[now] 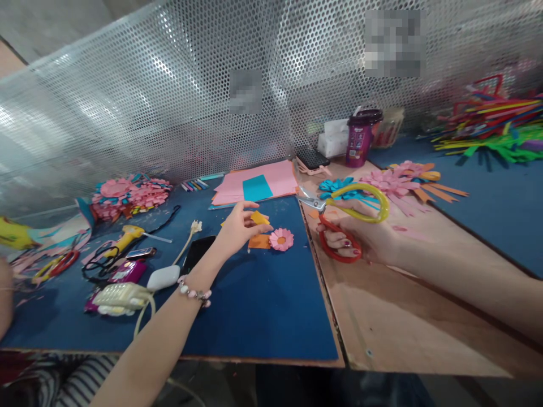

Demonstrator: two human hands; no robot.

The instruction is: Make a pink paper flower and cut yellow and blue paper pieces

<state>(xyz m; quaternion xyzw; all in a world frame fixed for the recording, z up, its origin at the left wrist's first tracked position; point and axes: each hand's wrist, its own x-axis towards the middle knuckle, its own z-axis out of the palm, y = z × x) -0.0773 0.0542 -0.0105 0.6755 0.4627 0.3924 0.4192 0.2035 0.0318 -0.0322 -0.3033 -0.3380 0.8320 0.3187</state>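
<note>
My left hand (pixel 235 229) pinches a small orange paper piece (pixel 258 218) above the blue mat (pixel 263 305). Just below it lie another orange paper scrap (pixel 259 242) and a pink paper flower (pixel 281 239). My right hand (pixel 365 234) grips scissors (pixel 339 212) with one yellow and one red handle over the wooden board (pixel 382 316); the blades point left towards the orange piece and are slightly apart.
Pink and teal paper sheets (pixel 258 183) lie at the back. Paper flowers (pixel 127 195) are piled at the left, and more flowers (pixel 390 181) at the right. A glue gun (pixel 129 234), phone (pixel 197 251), charger (pixel 163 277), purple cup (pixel 358 138) and coloured strips (pixel 496 124) stand around. A perforated metal screen (pixel 169 102) closes the back.
</note>
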